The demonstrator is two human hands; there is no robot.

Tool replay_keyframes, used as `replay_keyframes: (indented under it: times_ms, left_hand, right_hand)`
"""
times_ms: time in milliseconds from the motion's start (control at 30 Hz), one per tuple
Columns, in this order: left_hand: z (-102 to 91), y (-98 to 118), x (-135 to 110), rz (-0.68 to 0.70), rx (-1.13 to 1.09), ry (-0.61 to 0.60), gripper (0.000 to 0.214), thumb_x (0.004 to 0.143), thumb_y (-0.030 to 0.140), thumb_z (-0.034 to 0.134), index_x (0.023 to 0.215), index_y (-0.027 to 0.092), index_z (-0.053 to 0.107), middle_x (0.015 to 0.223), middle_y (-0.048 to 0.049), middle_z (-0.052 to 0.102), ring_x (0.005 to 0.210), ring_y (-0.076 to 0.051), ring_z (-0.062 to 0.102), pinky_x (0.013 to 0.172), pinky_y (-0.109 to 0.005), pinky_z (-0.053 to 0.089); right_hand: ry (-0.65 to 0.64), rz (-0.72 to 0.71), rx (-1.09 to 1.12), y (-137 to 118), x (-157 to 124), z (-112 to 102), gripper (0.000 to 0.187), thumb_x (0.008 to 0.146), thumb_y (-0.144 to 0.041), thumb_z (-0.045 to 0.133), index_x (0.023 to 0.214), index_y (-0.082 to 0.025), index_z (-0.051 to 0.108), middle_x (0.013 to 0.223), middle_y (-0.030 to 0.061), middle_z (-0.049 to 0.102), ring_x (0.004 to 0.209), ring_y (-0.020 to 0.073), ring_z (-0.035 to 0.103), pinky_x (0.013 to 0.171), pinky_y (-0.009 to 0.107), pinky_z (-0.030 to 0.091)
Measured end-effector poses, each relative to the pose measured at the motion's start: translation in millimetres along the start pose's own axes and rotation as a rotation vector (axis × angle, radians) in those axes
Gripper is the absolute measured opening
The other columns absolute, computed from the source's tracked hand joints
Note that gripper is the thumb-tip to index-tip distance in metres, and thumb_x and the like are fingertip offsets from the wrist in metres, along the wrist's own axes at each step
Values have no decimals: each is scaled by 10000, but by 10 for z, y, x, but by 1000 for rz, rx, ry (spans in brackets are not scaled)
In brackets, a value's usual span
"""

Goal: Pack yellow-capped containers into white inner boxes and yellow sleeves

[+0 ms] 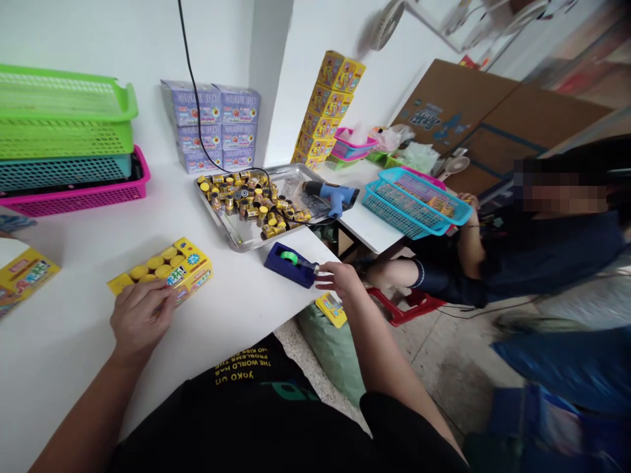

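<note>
My left hand [142,315] is closed, its fingers curled against the near side of a yellow box [200,256] that lies on the white table. Round yellow-capped tubs [156,263] sit in rows in the box's open top; the hand covers part of its near left end. My right hand [340,279] reaches to the cutter end of a dark blue tape dispenser [280,270]. The fingertips pinch the end of the clear tape [306,264], which runs from the green-cored roll [289,257].
A metal tray [236,242] holds many small yellow tubs and a blue heat gun [335,194]. Stacked baskets [64,131], purple boxes [197,108] and a tower of yellow boxes [328,98] stand behind. Another person [542,256] sits at right beside a blue basket [419,226].
</note>
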State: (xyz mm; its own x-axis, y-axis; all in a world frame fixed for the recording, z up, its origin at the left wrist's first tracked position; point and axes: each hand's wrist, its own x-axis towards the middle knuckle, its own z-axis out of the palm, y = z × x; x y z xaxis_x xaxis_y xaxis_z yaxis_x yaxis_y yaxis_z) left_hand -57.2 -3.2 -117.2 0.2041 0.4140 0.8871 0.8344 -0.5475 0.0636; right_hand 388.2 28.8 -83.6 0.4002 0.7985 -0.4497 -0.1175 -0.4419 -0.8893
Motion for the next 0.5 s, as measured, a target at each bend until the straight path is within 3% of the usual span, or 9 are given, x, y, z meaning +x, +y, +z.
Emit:
replay_keyframes:
  times_ms: [200,367,500]
  left_hand:
    - [-3,3,9,-4,-5,-10,140,860,139,786,865,234,684,894,-38,758,761,-212,689,729,-375,493]
    - [10,-17,-20,-12,-32,-7,114,855,151,788,864,229,705,897,-42,760,768,-210,682,732,-365,484]
    - [-3,16,-11,-39,1,-23,78,872,179,765,832,222,715,897,-41,764,776,-213,691,746,-360,495]
  right_hand:
    - [-64,67,86,-9,0,-56,95,568,-135,684,620,-162,608,661,72,681,619,249,717,542,341,605]
    - [-115,40,110,25,-39,-113,114,554,-157,705,659,-165,663,763,95,733,707,251,719,585,354,610]
    - [-67,-49,-97,140,-17,-153,138,582,-274,721,673,-174,689,764,90,728,761,243,696,585,311,552]
